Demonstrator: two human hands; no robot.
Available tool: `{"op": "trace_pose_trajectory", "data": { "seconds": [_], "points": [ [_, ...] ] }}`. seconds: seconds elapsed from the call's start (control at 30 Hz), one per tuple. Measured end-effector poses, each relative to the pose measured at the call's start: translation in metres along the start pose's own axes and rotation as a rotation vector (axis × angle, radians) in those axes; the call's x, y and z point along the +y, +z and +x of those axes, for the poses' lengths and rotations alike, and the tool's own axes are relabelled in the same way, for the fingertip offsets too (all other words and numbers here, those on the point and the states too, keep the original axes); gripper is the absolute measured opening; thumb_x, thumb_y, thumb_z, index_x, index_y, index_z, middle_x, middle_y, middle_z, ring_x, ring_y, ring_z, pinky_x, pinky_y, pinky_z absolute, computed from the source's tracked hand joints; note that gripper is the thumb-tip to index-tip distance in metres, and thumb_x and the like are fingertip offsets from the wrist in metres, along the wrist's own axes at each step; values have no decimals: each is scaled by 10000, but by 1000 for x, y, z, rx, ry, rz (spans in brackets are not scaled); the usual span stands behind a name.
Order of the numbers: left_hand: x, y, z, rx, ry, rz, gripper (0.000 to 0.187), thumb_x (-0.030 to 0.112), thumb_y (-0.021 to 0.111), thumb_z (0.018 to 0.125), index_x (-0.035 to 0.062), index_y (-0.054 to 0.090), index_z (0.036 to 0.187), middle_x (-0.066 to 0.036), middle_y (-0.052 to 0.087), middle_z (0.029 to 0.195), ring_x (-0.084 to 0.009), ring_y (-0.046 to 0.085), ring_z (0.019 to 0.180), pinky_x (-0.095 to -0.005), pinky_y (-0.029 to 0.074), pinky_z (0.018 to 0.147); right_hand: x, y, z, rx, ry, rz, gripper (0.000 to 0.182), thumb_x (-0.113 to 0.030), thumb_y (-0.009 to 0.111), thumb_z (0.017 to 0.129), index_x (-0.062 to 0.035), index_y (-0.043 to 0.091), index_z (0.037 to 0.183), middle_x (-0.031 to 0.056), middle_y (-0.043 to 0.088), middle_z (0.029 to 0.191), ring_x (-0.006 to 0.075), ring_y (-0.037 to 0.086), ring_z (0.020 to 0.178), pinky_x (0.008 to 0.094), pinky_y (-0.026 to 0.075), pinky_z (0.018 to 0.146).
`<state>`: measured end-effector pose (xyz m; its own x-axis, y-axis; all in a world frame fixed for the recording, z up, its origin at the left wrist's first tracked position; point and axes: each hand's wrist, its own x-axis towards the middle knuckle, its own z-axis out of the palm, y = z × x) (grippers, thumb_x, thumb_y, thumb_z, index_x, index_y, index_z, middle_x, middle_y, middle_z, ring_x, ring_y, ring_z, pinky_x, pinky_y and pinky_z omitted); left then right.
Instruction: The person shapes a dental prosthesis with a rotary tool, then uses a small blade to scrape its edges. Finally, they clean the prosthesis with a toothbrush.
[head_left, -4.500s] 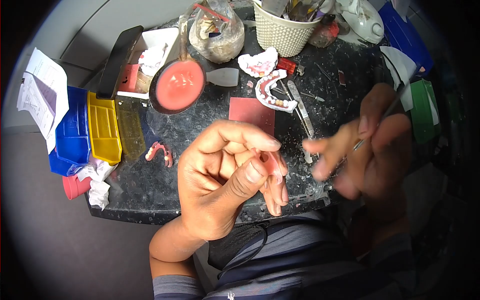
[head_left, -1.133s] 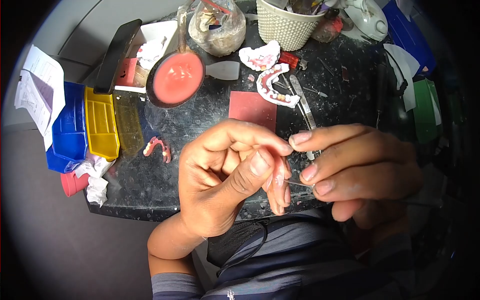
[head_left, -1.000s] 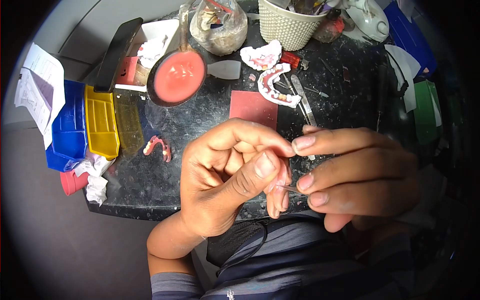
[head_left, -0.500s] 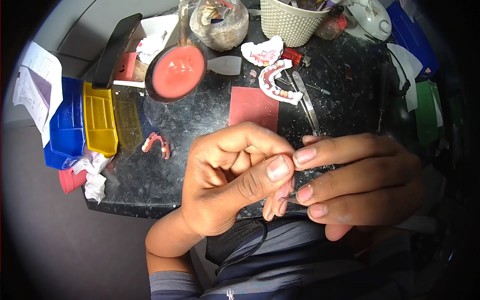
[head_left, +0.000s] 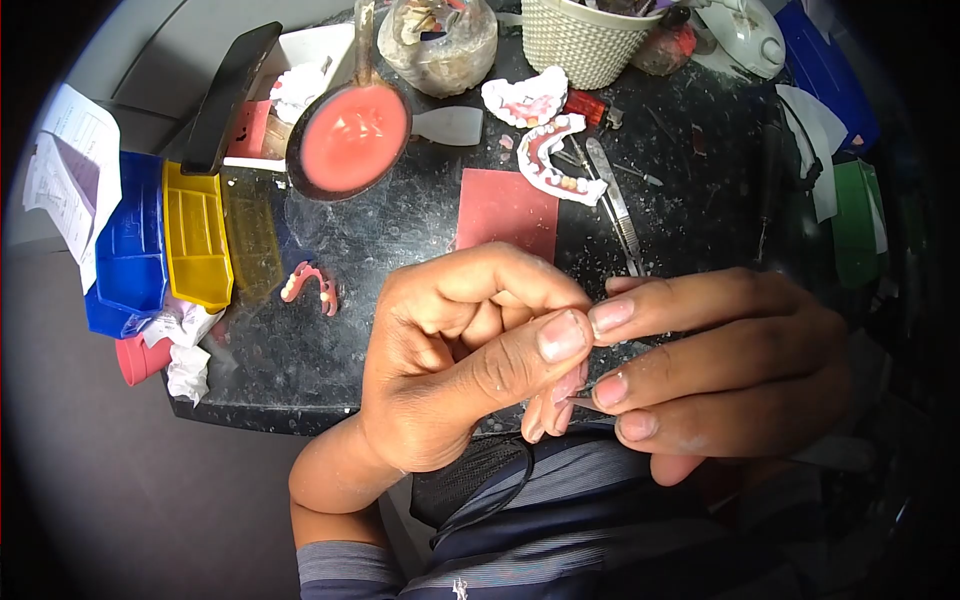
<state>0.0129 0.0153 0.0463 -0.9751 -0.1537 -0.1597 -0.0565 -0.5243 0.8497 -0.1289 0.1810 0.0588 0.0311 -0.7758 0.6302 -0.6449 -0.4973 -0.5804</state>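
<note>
Close in front of me, my left hand [head_left: 470,360] is closed, thumb and index finger pinched on a small pink piece [head_left: 570,384] that is mostly hidden behind the thumb. My right hand [head_left: 730,365] is closed around a thin metal tool [head_left: 583,402]; only its narrow pointed end shows, at the pink piece. The right index fingertip meets the left fingertips. Behind the hands lies a pink wax sheet [head_left: 508,212]. Further back are a white plaster dental model with teeth [head_left: 560,180] and a second plaster model [head_left: 525,97].
A small pink denture [head_left: 312,287] lies left on the black table [head_left: 300,370]. Behind it stands a pan of pink wax [head_left: 355,140] beside a white box [head_left: 310,45]. Tweezers [head_left: 615,205], a woven basket [head_left: 580,45], and yellow [head_left: 197,240] and blue trays [head_left: 128,240] surround the work area.
Both hands keep the same hold with only tiny finger movement. The table things appear shifted very slightly up and left in the view.
</note>
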Motion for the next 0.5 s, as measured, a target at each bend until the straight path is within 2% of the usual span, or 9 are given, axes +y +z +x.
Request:
{"op": "trace_pose_trajectory", "data": {
  "seconds": [0.33, 0.5],
  "points": [
    [1, 1, 1, 6, -19, -14, 190, 163, 633, 903, -14, 574, 867, -83, 567, 725, -98, 481, 594, -230, 351, 530, -1, 1, 0, -2, 12, -35, 203, -211, 695, 898, -10, 673, 881, 144, 716, 910, 350, 691, 961, 434, 599, 862],
    [1, -2, 0, 5, -31, -15, 172, 138, 629, 895, -23, 580, 857, -116, 612, 766, -96, 492, 556, -226, 371, 495, -3, 3, -1, 4, 18, -42, 191, -206, 687, 907, -20, 666, 873, 135, 720, 914, 343, 692, 961, 434, 597, 861]
  ]
}}
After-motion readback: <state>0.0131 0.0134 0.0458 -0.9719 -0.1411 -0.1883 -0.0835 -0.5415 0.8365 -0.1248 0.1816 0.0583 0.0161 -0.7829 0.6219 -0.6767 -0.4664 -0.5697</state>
